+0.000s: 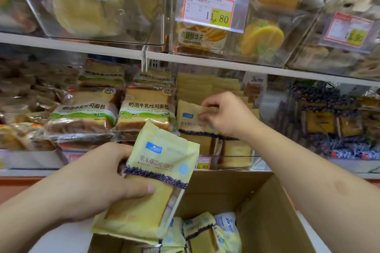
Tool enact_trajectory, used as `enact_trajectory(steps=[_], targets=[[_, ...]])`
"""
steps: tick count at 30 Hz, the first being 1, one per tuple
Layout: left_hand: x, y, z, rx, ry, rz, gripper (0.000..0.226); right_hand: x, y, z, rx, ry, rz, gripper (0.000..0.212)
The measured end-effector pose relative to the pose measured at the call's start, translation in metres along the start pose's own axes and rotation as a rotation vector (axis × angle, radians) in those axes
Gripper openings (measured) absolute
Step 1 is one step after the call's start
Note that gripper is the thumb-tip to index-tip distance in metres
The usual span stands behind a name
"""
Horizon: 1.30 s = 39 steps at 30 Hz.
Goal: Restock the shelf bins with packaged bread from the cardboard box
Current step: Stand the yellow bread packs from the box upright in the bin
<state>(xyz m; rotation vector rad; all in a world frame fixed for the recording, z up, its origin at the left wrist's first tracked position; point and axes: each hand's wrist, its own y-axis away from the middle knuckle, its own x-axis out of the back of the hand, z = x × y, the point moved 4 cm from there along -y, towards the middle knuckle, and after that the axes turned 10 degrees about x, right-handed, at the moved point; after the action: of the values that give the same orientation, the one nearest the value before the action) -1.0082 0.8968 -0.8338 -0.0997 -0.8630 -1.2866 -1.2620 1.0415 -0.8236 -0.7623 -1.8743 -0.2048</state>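
My left hand (98, 178) grips a yellow bread packet (156, 183) with a purple band, held tilted above the open cardboard box (265, 211). Several more yellow packets (203, 232) lie inside the box. My right hand (224, 115) reaches into a clear shelf bin (234, 162) on the lower shelf and pinches the top edge of another yellow packet (191, 121), which stands upright at the bin's front. More of the same packets are stacked behind it.
Milk toast bread packs (144, 109) fill the bin to the left. Dark purple packets (329, 121) fill the bin to the right. The upper shelf (205, 59) holds clear bins of round breads with price tags (209, 8).
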Motion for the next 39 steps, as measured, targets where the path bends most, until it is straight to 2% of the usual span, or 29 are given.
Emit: enact_trajectory(steps=[2,4,9,11,14,16,18,20,22,23,25,27,29,32,36,39], targets=[[-0.001,-0.002,-0.002,0.004,-0.007,-0.012,0.042,0.000,-0.001,-0.004,0.049,0.168,-0.103,0.034],[-0.002,-0.004,-0.004,0.000,-0.016,-0.031,0.041,-0.001,-0.003,-0.002,0.066,0.284,-0.137,0.049],[-0.002,-0.010,-0.008,0.006,-0.020,-0.045,0.041,-0.016,-0.007,0.007,0.063,0.439,-0.292,0.083],[-0.003,-0.011,-0.008,0.009,-0.014,-0.045,0.041,-0.021,-0.006,0.009,0.087,0.512,-0.287,0.077],[-0.006,-0.012,-0.005,0.007,-0.003,-0.050,0.040,-0.024,-0.001,0.007,0.226,0.626,-0.121,0.058],[-0.009,-0.013,0.000,0.001,0.014,-0.049,0.038,-0.021,0.007,0.005,0.251,0.635,-0.018,0.059],[-0.011,-0.014,0.007,-0.020,0.034,-0.032,0.035,-0.005,0.021,0.003,0.192,0.443,0.142,0.052],[-0.013,-0.016,0.014,-0.046,0.061,0.014,0.034,0.020,0.042,0.000,0.048,-0.025,0.249,0.031],[-0.017,-0.017,0.021,-0.077,0.091,0.078,0.034,0.030,0.064,-0.006,-0.027,-0.593,0.179,0.031],[-0.020,-0.018,0.025,-0.097,0.116,0.099,0.036,0.031,0.075,-0.010,-0.020,-0.739,0.090,0.034],[-0.027,-0.021,0.036,-0.143,0.177,0.135,0.038,0.024,0.096,-0.014,0.006,-0.730,-0.064,0.042],[-0.031,-0.025,0.047,-0.191,0.216,0.204,0.039,0.013,0.105,-0.012,-0.010,-0.653,-0.120,0.051],[-0.033,-0.029,0.060,-0.245,0.191,0.269,0.043,0.011,0.106,-0.009,-0.006,-0.625,-0.075,0.047],[-0.033,-0.033,0.072,-0.288,0.162,0.353,0.049,0.023,0.102,-0.004,0.029,-0.573,0.082,0.039],[-0.026,-0.034,0.075,-0.320,0.169,0.491,0.053,0.034,0.096,0.015,-0.002,-0.538,0.268,0.039],[-0.023,-0.033,0.072,-0.322,0.135,0.572,0.055,0.030,0.091,0.026,-0.041,-0.461,0.339,0.039]])
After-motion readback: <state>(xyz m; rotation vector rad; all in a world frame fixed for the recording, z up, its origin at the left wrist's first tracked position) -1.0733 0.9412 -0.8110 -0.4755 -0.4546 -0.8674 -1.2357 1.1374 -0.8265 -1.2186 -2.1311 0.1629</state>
